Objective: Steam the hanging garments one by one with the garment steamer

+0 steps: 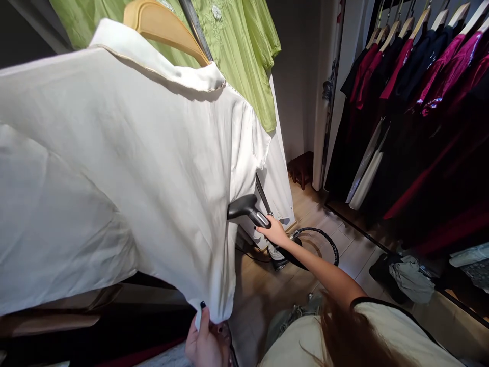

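A white short-sleeved shirt (164,168) hangs from a wooden hanger (164,30) with its back toward me. Down at its hem, my left hand (208,339) pinches the fabric between thumb and fingers, drawing it taut. My right hand (274,232) is wrapped around the handle of a black garment steamer head (244,206). The steamer's flat end is at the right side of the shirt, against or just behind the cloth; exact contact is hidden. A black ribbed hose (330,239) loops on the floor beside the steamer base (278,255).
A light green garment (244,61) hangs behind the shirt, near a metal pole (263,193). On the right, a rack holds dark and magenta clothes (405,81). Crumpled fabric (410,278) lies low at the right. A dark red stool (301,168) stands at the back on the tiled floor.
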`<state>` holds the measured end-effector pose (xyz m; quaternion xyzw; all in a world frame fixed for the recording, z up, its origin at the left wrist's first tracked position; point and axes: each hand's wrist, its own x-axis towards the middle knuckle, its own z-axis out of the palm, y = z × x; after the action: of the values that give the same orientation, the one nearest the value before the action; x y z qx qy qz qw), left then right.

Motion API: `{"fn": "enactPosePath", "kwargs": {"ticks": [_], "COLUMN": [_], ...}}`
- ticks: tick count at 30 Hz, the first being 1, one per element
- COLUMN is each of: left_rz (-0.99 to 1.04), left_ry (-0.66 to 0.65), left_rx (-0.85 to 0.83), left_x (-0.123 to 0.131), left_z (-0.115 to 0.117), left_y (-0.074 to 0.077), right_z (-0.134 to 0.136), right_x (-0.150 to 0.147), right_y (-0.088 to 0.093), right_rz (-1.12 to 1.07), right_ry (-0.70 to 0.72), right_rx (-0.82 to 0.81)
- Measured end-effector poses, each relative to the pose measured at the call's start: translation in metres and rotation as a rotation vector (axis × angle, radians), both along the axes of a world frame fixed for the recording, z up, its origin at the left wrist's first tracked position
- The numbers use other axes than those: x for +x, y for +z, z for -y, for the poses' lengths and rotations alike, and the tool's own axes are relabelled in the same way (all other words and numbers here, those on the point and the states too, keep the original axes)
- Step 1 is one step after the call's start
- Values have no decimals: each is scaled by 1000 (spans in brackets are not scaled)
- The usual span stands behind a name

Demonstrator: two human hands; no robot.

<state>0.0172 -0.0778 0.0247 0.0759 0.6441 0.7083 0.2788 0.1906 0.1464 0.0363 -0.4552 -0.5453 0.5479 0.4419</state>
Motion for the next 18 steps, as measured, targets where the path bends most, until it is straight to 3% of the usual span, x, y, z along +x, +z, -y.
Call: {"fn": "enactPosePath", "kwargs": {"ticks": [6, 9, 12, 18], "left_rz": [119, 118, 121, 110], "left_ry": [87, 85, 35, 2], "left_rx": [86, 82, 50, 38], "left_x": [-2, -5, -6, -17], "left_z": [1, 1, -1, -7], "left_y": [17, 15, 12, 9], "right_z": [-34, -44, -42, -16], "right_x": [3, 2, -2, -14], "right_y": [67, 78, 56, -21], "right_rz": [-120, -149, -139, -54], "right_ry": [-70, -85, -77, -41], "right_rx": [153, 188, 147, 29]}}
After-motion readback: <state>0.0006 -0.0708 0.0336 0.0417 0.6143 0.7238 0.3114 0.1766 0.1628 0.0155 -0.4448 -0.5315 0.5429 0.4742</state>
